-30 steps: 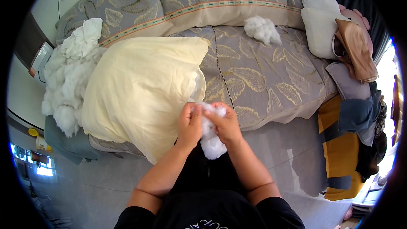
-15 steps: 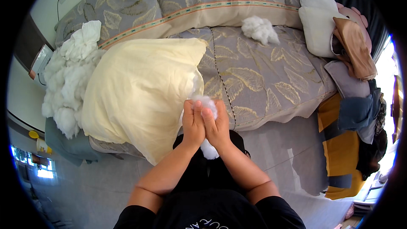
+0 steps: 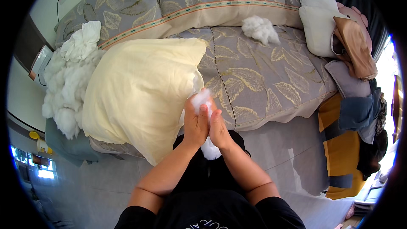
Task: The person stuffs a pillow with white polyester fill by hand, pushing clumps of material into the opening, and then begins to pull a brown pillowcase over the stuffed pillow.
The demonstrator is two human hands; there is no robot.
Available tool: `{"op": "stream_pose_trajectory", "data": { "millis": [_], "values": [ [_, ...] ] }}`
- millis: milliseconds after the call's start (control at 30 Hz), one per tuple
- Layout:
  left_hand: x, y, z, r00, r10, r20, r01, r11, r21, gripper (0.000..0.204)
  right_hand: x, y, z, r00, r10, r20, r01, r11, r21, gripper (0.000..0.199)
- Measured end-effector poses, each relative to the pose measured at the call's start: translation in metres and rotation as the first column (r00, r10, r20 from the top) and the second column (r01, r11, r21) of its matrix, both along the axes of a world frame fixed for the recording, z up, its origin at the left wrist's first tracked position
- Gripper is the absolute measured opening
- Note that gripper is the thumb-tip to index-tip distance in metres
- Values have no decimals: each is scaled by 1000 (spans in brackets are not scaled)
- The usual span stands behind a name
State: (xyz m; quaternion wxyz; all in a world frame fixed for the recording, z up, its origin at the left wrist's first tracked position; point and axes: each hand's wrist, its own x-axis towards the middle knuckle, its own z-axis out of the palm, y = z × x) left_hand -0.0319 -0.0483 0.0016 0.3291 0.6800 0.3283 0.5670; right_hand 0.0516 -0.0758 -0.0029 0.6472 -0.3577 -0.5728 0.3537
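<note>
Head view: patterned sofa (image 3: 275,72) toward twelve. Pale yellow pillow (image 3: 135,85) at nine o'clock. Forearms (image 3: 169,171) slant in from seven and five, converging. Left hand (image 3: 195,124) and right hand (image 3: 218,130) cupped palm to palm, thumbs (image 3: 215,118) toward twelve, closed around white stuffing (image 3: 201,98) poking out at twelve and six.

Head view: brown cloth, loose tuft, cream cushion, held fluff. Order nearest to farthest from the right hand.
1. Held fluff, between left hand and right hand.
2. Cream cushion, to the left.
3. Loose tuft, ahead on the sofa.
4. Brown cloth, far right.
</note>
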Motion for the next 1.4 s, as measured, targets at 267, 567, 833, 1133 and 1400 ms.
{"op": "stream_pose_trajectory", "data": {
  "millis": [267, 567, 833, 1133, 1400],
  "values": [
    [-18, 3, 20, 994, -77, 82, 105, 899, -425, 35, 8, -6, 10, 973, -228, 16, 229, 971, -71, 55],
    [-3, -14, 1, 998, -28, -61, 18, 987, -157, 39, 3, 0, 0, 884, -442, 151, 464, 869, -174, 23],
    [-22, 11, 17, 977, 44, 209, 48, 909, -414, 35, 31, -2, 1, 781, -506, -367, 401, 856, -327, 23],
    [-1, -7, 11, 877, -43, 478, 334, 769, -545, 32, -7, -3, 8, 797, -587, 142, 554, 804, 218, 18],
    [-8, 3, -3, 917, 72, 393, 185, 796, -576, 37, 16, 2, -5, 815, -570, -105, 568, 821, -57, 21]
  ]
}}
